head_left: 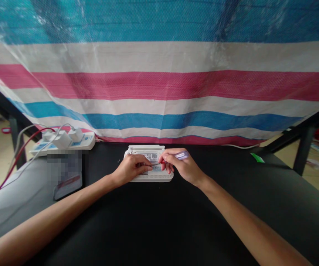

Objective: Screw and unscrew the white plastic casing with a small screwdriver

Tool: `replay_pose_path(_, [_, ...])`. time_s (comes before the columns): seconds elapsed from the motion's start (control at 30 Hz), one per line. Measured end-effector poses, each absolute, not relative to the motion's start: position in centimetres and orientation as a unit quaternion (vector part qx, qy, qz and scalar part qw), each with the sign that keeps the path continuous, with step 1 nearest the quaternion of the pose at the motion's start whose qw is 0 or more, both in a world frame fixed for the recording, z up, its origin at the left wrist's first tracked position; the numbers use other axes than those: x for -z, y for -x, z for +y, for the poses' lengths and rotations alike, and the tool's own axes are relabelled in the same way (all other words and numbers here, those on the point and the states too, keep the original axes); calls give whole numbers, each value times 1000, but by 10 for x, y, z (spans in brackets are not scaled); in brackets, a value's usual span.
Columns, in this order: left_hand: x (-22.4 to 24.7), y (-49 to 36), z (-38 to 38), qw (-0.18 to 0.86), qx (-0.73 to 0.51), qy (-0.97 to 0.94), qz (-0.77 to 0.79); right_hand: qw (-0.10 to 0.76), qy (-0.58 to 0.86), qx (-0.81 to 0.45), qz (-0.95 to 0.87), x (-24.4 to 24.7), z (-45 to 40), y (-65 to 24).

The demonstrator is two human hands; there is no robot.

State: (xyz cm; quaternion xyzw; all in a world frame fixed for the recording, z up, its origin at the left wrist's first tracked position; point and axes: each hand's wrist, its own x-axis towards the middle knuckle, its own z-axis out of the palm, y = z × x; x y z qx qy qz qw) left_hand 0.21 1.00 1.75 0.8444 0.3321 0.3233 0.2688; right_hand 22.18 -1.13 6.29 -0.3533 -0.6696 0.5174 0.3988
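A white router (153, 178) with a label on its underside lies on the black table, its antennas (146, 147) folded along the far edge. My right hand (185, 168) is closed round a screwdriver (182, 154) with a clear purplish handle, over the router's right part. The thin shaft points left and lies nearly flat. My left hand (131, 168) is over the router's left part, thumb and fingertips pinched at the screwdriver's tip. Whatever is between those fingertips is too small to make out.
At the back left a white power strip (88, 141) holds several plugs, with white and red cables (17, 155) trailing left. A phone (69, 183) lies by my left forearm. A green-and-white scrap (257, 158) is at the right. A striped sheet (159, 85) hangs behind the table.
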Motion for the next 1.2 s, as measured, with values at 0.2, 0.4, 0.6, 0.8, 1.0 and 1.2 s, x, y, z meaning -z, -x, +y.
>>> replay_pose_path(0.2, [-19, -3, 9, 269, -328, -845, 326, 403, 350, -517, -669, -62, -12, -222])
replay_pose_path(0.4, [-15, -2, 11, 275, -323, -850, 313, 396, 352, -502, -684, -61, -13, -220])
replay_pose_path(0.6, [-13, -2, 12, 270, -324, -856, 300, 376, 355, -460, -722, -66, -17, -219])
replay_pose_path(0.8, [-14, -1, 11, 278, -321, -852, 306, 364, 350, -452, -735, -67, -19, -219])
replay_pose_path(1.0, [-16, -3, 10, 273, -329, -851, 306, 379, 365, -464, -713, -64, -19, -217])
replay_pose_path(1.2, [-20, -4, 8, 275, -322, -847, 321, 390, 373, -478, -693, -61, -19, -216])
